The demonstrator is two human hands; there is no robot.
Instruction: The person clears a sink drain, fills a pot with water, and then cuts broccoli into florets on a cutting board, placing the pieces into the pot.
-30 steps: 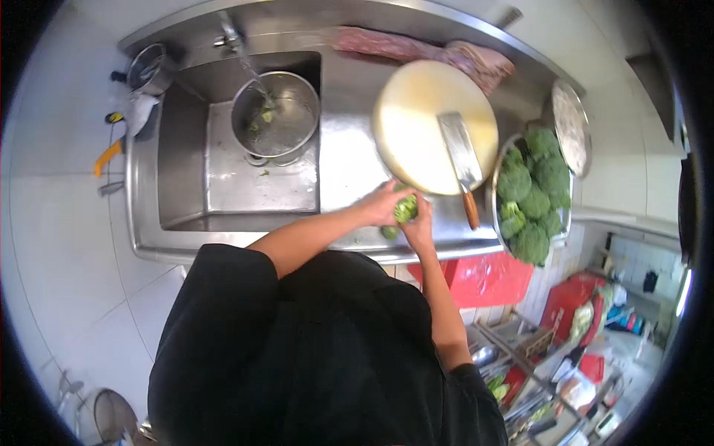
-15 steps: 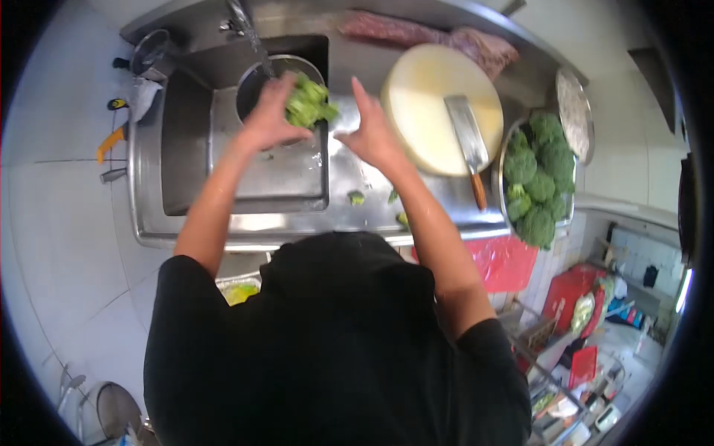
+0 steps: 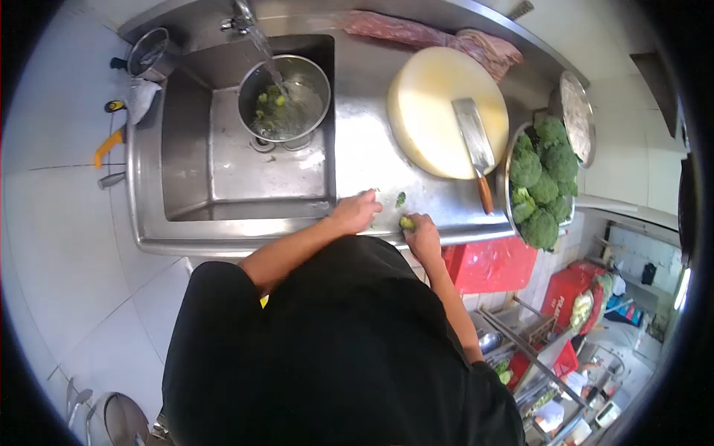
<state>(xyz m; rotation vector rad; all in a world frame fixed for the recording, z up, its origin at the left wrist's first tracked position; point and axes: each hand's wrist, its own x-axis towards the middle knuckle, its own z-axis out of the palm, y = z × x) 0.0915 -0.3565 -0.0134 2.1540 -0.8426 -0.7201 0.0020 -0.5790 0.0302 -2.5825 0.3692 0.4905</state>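
Note:
My left hand (image 3: 357,212) rests low over the steel counter (image 3: 364,167), fingers curled together; whatever lies under them is hidden. A small broccoli piece (image 3: 406,222) is pinched in my right hand (image 3: 424,239) near the counter's front edge. Between and just beyond the hands lies another green scrap (image 3: 401,199). In the sink (image 3: 238,178), a round metal pot (image 3: 326,93) holds water and several broccoli florets (image 3: 271,104). Water streams into it from the tap (image 3: 244,16).
A thick round chopping board (image 3: 424,97) carries a cleaver (image 3: 473,134). To its right stand a bowl of broccoli heads (image 3: 544,178) and a metal dish (image 3: 576,119). Long raw meat (image 3: 401,28) lies along the back. Tools hang at the sink's left side.
Both hands have come back from the sink to the counter's front edge. The green bunch has left my left hand, and florets now show in the pot. My right hand has taken a broccoli piece.

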